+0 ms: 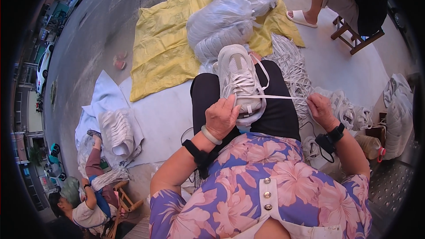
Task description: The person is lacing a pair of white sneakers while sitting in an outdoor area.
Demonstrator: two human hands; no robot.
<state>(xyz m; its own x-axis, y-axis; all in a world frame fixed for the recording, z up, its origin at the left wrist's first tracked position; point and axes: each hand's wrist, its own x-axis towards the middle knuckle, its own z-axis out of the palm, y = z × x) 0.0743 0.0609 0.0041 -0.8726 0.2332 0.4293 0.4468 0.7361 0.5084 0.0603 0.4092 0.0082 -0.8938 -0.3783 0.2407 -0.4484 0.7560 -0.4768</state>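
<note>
Lace [281, 98], white, one: drawn taut from shoe to right; probably best pulled evenly, close to level, the shoe [239, 64] kept steady. Left hand [220, 117]: back up, thumb and fingertips pinching lace at the shoe's opening. Right hand [322, 109]: out to the right, fingers curled, gripping lace. Shoe, pale: on black-trousered lap [206, 97], toe away. Beyond: lace heap [290, 64]; yellow sheet [155, 53], clear bags [219, 24] upon it.

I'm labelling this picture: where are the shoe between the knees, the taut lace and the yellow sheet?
Shoe [241, 79]: head view, on the laced upper.
Taut lace [278, 96]: head view, on its straight stretch.
Yellow sheet [164, 44]: head view, on its bare left part.
</note>
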